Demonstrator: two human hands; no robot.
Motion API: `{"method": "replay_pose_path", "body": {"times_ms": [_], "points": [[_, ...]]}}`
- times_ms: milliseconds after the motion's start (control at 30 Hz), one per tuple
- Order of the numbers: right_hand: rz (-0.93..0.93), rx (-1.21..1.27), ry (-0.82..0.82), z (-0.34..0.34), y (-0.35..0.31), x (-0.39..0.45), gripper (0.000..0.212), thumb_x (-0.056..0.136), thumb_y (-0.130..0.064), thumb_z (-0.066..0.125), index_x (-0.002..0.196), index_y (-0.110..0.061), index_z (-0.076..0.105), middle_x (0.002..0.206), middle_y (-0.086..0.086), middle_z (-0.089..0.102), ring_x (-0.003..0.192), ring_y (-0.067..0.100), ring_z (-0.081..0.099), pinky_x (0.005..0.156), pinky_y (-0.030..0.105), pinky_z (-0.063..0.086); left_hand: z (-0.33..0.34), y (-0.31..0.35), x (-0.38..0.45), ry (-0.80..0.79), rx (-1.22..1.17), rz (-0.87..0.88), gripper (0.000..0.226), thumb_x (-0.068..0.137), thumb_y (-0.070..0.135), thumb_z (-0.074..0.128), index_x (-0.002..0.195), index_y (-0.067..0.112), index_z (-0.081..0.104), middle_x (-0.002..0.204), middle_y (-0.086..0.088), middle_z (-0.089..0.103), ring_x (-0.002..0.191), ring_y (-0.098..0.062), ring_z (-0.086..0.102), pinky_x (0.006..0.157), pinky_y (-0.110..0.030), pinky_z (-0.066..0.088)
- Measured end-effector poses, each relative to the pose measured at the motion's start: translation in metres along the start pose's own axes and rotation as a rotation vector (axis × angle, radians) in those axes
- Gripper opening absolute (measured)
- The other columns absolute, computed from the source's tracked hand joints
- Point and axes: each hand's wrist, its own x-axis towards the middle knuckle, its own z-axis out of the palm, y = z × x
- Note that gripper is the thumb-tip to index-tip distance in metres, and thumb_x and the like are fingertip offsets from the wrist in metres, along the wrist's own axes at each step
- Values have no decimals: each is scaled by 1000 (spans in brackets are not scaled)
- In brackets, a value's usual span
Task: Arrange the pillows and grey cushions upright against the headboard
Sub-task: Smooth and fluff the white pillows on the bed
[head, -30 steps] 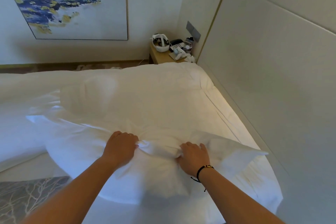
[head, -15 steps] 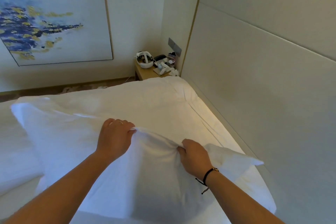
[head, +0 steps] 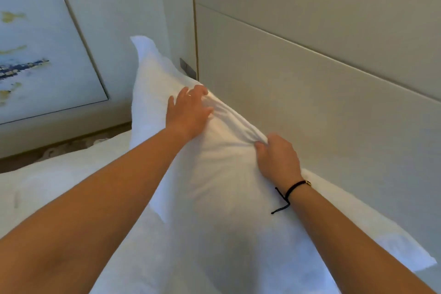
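**Standing the pillow up at the headboard**

Gripping a bunched fold of the case along the top edge, the right hand [head: 278, 157] is closed tight on the white pillow [head: 214, 186], thumb and fingers pinching the fabric into a ridge. The left hand [head: 188, 112] lies further along the same edge with fingers spread and loose, pressing on the fabric more than holding it. A thin black cord bracelet [head: 290, 192] hangs at the right wrist.

The pillow stands on its long edge on the bed [head: 47, 186], tilted, its far corner poking up in front of the painting [head: 35, 43] on the side wall. Its upper edge sits near the padded headboard [head: 310, 107]; whether it touches I cannot tell from this angle. No grey cushions in sight.

Now the risks, as I judge them. With only one hand truly clamped, the pillow could roll forward onto the duvet the moment the pinch lets go, since the filling looks soft and the base may not be settled. The gathered case could stay creased if it is not smoothed. And that tall far corner looks floppy; it may sag and leave the pillow slumped rather than upright. A lean into the headboard before release would steady it.
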Motion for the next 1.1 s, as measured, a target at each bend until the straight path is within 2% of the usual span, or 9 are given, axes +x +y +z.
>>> {"method": "replay_pose_path", "body": {"times_ms": [133, 200, 333, 567, 667, 767, 867, 1000, 1100], "points": [[288, -202, -210, 21, 104, 42, 26, 96, -36, 52, 110, -14, 52, 113, 11, 60, 94, 31, 58, 79, 40, 49, 114, 54, -28, -417, -133, -112, 84, 90, 51, 62, 153, 34, 9, 166, 1, 2, 149, -33, 15, 115, -57, 26], [268, -301, -323, 37, 147, 30, 50, 93, -50, 50, 131, -18, 40, 127, 8, 55, 111, 30, 56, 93, 43, 46, 168, 61, -65, -609, -163, -140, 91, 90, 54, 61, 155, 35, 0, 166, -1, -10, 150, -35, 14, 116, -56, 26], [76, -454, -331, 57, 202, -6, 62, 89, -66, 39, 139, -29, 33, 137, -3, 49, 127, 20, 46, 104, 44, 36, 237, 57, -122, -792, -227, -236, 92, 90, 57, 57, 156, 34, -2, 166, -5, -12, 151, -30, 15, 118, -49, 25], [30, -528, -273, 57, 210, -22, 64, 91, -66, 36, 142, -29, 34, 143, -1, 43, 134, 20, 38, 110, 46, 27, 251, 51, -128, -761, -278, -228, 83, 94, 49, 57, 157, 29, 8, 167, -1, 4, 152, -19, 8, 121, -39, 18], [28, -555, -269, 58, 192, -23, 57, 90, -62, 43, 135, -27, 42, 136, 2, 48, 130, 23, 41, 113, 51, 21, 233, 37, -130, -785, -263, -184, 64, 96, 43, 57, 152, 24, 33, 157, 2, 36, 143, -17, 35, 115, -30, 28], [-73, -503, -287, 67, 162, -28, 50, 90, -57, 47, 130, -27, 49, 137, 2, 49, 131, 23, 41, 115, 49, 20, 205, 12, -146, -800, -280, -257, 37, 93, 46, 60, 127, 31, 60, 123, 5, 65, 107, -11, 60, 97, -27, 46], [-153, -279, -441, 91, 122, -45, 50, 92, -53, 50, 137, -30, 47, 149, -2, 39, 131, 19, 44, 111, 36, 32, 174, -29, -176, -732, -269, -333, 28, 92, 47, 59, 114, 32, 66, 107, 10, 66, 96, -6, 61, 87, -22, 47], [-281, -39, -716, 139, 58, -81, 43, 95, -47, 52, 134, -34, 45, 143, -15, 40, 111, 8, 57, 94, 24, 43, 123, -103, -237, -568, -239, -516, 24, 94, 43, 58, 111, 29, 68, 113, 12, 64, 104, -5, 59, 93, -20, 43], [-378, 40, -855, 176, 4, -116, 38, 96, -45, 52, 133, -37, 45, 136, -19, 47, 113, 5, 56, 96, 26, 44, 78, -157, -294, -416, -186, -712, 14, 95, 42, 58, 104, 35, 66, 120, 11, 60, 102, -4, 56, 96, -21, 42]]}}
